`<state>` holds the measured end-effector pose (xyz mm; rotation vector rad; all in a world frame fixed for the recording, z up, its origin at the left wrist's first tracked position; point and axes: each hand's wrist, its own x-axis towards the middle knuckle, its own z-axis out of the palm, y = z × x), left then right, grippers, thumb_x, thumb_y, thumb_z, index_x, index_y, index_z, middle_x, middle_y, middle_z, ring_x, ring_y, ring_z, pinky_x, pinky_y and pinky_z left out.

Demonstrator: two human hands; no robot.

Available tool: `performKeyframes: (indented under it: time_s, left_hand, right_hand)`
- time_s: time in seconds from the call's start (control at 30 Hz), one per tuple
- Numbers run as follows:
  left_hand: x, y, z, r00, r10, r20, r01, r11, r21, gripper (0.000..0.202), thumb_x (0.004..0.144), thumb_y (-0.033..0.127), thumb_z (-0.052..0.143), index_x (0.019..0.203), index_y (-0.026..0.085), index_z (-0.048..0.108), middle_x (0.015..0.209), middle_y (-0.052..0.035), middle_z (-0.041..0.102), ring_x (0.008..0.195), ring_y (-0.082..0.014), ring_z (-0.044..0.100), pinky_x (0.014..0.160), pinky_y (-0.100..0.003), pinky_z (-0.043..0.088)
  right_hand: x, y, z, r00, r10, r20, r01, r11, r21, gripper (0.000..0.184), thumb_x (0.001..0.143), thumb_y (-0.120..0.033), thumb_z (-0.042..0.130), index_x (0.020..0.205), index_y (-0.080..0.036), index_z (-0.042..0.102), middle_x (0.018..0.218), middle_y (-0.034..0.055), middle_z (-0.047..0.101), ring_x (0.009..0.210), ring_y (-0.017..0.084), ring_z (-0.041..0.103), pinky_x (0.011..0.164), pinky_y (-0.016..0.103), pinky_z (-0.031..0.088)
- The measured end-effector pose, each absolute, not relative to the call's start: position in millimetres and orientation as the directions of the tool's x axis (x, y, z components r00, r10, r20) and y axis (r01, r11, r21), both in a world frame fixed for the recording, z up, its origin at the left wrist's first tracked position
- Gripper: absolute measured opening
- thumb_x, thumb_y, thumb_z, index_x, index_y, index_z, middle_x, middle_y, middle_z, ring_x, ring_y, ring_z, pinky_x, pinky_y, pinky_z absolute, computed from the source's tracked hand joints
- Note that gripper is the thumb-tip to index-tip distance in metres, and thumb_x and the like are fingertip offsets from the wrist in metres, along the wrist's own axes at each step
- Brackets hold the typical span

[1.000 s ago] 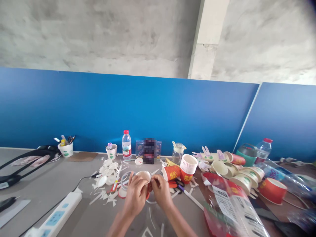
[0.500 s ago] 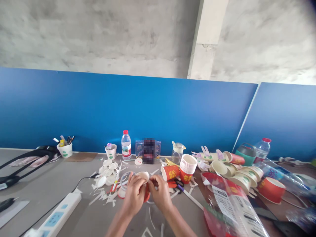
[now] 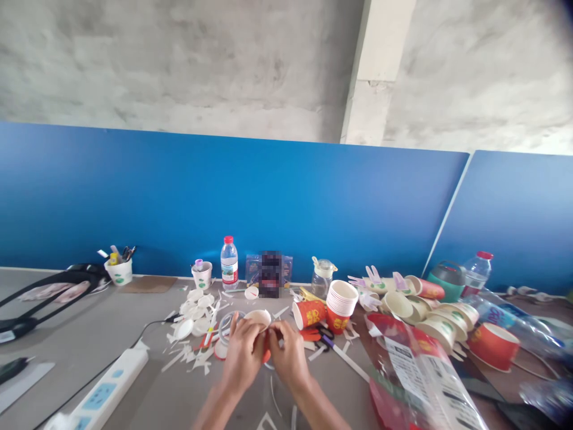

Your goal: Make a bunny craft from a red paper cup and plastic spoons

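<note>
Between my two hands is a red paper cup (image 3: 258, 316), its pale open mouth facing up and away from me. My left hand (image 3: 244, 349) is closed around the cup's left side. On the other side, the bent fingers of my right hand (image 3: 285, 346) pinch at the cup near its rim; the fingertips are partly hidden. A roll of clear tape (image 3: 226, 327) lies just left of my left hand. White paper scraps (image 3: 197, 313) are heaped further left. To the right stand a stack of red paper cups (image 3: 342, 306) and a red cup on its side (image 3: 308, 313).
A water bottle (image 3: 229, 264) and a glass jug (image 3: 322, 278) stand by the blue partition (image 3: 224, 191). A power strip (image 3: 110, 388) lies front left. At right are a plastic bag (image 3: 416, 376), several cups lying down (image 3: 441, 328) and a purple-ended knife or pen (image 3: 329, 341).
My right hand has shifted slightly left, closer to my left hand, with its fingers drawn in against the cup. The cup stays in nearly the same place.
</note>
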<state>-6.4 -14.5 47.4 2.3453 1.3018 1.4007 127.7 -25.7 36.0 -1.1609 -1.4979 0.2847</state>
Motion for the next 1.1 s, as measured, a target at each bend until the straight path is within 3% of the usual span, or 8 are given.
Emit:
performKeyframes:
  time_s: [0.23, 0.37, 0.5, 0.67, 0.8, 0.87, 0.97, 1.1]
  left_hand:
    - [-6.0, -15.9, 44.0, 0.240, 0.670, 0.703, 0.623, -0.661, 0.417, 0.024, 0.093, 0.017, 0.050, 0.084, 0.026, 0.070, 0.079, -0.0015, 0.073, 0.083, -0.0234, 0.067, 0.117, -0.059, 0.026]
    - [-5.7, -16.3, 46.9, 0.228, 0.713, 0.663, 0.587, -0.644, 0.491, 0.025, 0.091, 0.015, 0.051, 0.082, 0.027, 0.071, 0.080, -0.0029, 0.073, 0.086, -0.0252, 0.068, 0.118, -0.059, 0.023]
    - [-5.9, -14.8, 49.9, 0.187, 0.783, 0.593, 0.518, -0.591, 0.618, 0.025, 0.089, 0.016, 0.051, 0.080, 0.027, 0.072, 0.084, -0.0046, 0.076, 0.088, -0.0270, 0.069, 0.117, -0.062, 0.021]
    - [-9.1, -12.6, 55.4, 0.102, 0.838, 0.536, 0.398, -0.529, 0.750, 0.019, 0.085, 0.023, 0.056, 0.078, 0.025, 0.073, 0.086, -0.0067, 0.077, 0.086, -0.0274, 0.069, 0.113, -0.055, 0.031]
    - [-13.4, -9.1, 58.0, 0.060, 0.893, 0.445, 0.285, -0.443, 0.850, 0.019, 0.082, 0.034, 0.059, 0.075, 0.024, 0.074, 0.079, -0.0054, 0.073, 0.080, -0.0259, 0.064, 0.083, -0.040, 0.048]
    - [-15.1, -7.1, 58.0, 0.047, 0.925, 0.378, 0.182, -0.380, 0.907, 0.019, 0.079, 0.037, 0.063, 0.072, 0.022, 0.072, 0.072, -0.0031, 0.068, 0.074, -0.0229, 0.060, 0.073, -0.034, 0.046]
    - [-17.0, -5.9, 58.6, 0.035, 0.962, 0.271, -0.086, -0.267, 0.960, 0.019, 0.071, 0.038, 0.071, 0.067, 0.019, 0.070, 0.064, 0.0003, 0.063, 0.064, -0.0174, 0.054, 0.064, -0.029, 0.042]
    - [-21.4, -9.3, 64.7, 0.071, 0.988, 0.137, -0.482, -0.086, 0.872, 0.023, 0.062, 0.036, 0.079, 0.063, 0.018, 0.065, 0.059, 0.0027, 0.059, 0.056, -0.0130, 0.051, 0.057, -0.026, 0.040]
  right_hand:
    - [124.5, -23.8, 30.5, 0.180, 0.785, 0.593, 0.510, 0.441, -0.738, 0.021, 0.085, -0.020, 0.053, 0.064, -0.023, 0.054, 0.062, -0.0010, 0.058, 0.056, 0.015, 0.053, 0.056, 0.025, 0.036]
    - [125.8, -22.9, 34.7, 0.186, 0.810, 0.556, 0.440, 0.437, -0.784, 0.023, 0.081, -0.017, 0.054, 0.060, -0.023, 0.047, 0.059, -0.0041, 0.050, 0.054, 0.013, 0.046, 0.055, 0.024, 0.033]
    - [130.3, -20.4, 40.3, 0.169, 0.838, 0.519, 0.344, 0.443, -0.828, 0.019, 0.078, -0.018, 0.055, 0.060, -0.023, 0.049, 0.059, -0.0042, 0.050, 0.056, 0.014, 0.047, 0.056, 0.026, 0.034]
    - [135.4, -18.2, 44.9, 0.207, 0.895, 0.395, 0.121, 0.378, -0.918, 0.018, 0.076, -0.026, 0.061, 0.061, -0.023, 0.052, 0.056, -0.0057, 0.048, 0.053, 0.013, 0.044, 0.054, 0.026, 0.034]
    - [136.7, -16.0, 47.2, 0.224, 0.947, 0.232, -0.239, 0.284, -0.929, 0.021, 0.070, -0.030, 0.071, 0.057, -0.023, 0.055, 0.050, -0.0067, 0.047, 0.047, 0.011, 0.040, 0.050, 0.025, 0.032]
    - [138.5, -13.9, 48.0, 0.223, 0.960, 0.170, -0.394, 0.248, -0.885, 0.023, 0.067, -0.032, 0.075, 0.058, -0.022, 0.056, 0.047, -0.0068, 0.049, 0.045, 0.010, 0.040, 0.051, 0.025, 0.034]
    - [143.6, -9.4, 47.9, 0.231, 0.964, 0.133, -0.501, 0.235, -0.833, 0.027, 0.066, -0.036, 0.076, 0.059, -0.023, 0.054, 0.048, -0.0075, 0.050, 0.043, 0.009, 0.039, 0.055, 0.027, 0.041]
    - [152.7, -3.9, 45.2, 0.231, 0.968, 0.101, -0.585, 0.221, -0.781, 0.026, 0.063, -0.033, 0.075, 0.059, -0.023, 0.052, 0.052, -0.0087, 0.052, 0.041, 0.006, 0.035, 0.057, 0.026, 0.044]
